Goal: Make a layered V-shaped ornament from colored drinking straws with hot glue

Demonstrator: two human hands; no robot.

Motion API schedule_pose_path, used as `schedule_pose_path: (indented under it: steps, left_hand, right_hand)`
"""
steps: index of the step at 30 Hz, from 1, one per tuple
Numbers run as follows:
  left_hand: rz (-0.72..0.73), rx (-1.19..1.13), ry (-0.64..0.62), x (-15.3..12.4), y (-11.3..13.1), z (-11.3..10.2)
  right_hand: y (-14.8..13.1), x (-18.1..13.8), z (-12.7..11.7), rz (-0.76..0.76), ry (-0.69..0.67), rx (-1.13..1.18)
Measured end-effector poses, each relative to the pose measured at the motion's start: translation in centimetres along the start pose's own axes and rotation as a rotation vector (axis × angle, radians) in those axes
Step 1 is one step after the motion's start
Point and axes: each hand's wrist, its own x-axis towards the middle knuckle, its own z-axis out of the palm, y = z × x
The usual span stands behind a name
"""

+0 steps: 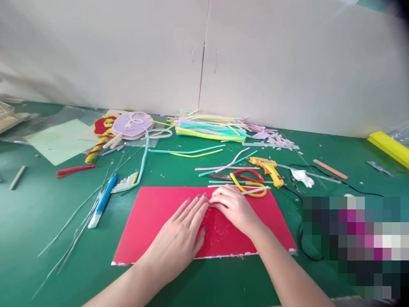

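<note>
A red board (147, 221) with rough white edges lies on the green table in front of me. My left hand (179, 238) rests flat on the board, its fingers stretched out and close together. Beside its fingertips, my right hand (234, 209) is closed, with bent fingers pressed together near the board's surface. Anything between those fingers is hidden. Just beyond the right hand are scissors (247, 192) with red and yellow handles and several loose pastel pipe cleaners (226, 169). A yellow glue gun (270, 168) lies to their right.
Bundled pastel pipe cleaners (209, 130) lie at the back by the white panels. A purple fan-shaped craft piece (132, 125) lies back left, near pale green paper (59, 140). A blue-handled tool (105, 196) lies with thin wires (78, 232). A black cord (351, 185) runs right. A pixelated patch covers the lower right.
</note>
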Motion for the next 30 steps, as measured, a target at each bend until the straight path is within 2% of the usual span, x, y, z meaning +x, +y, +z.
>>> schedule_pose_path:
  steps: [9, 19, 30]
  left_hand:
    - [0.003, 0.001, -0.01, 0.2, -0.4, 0.7]
    - [0.002, -0.061, 0.004, 0.1, -0.6, 0.7]
    - [0.012, -0.001, -0.079, 0.3, -0.7, 0.5]
  right_hand:
    - [0.0, 0.0, 0.1, 0.004, 0.017, 0.027]
    - [0.9, -0.4, -1.3, 0.097, 0.082, 0.019]
    - [1.2, -0.3, -0.5, 0.105, 0.063, 0.023]
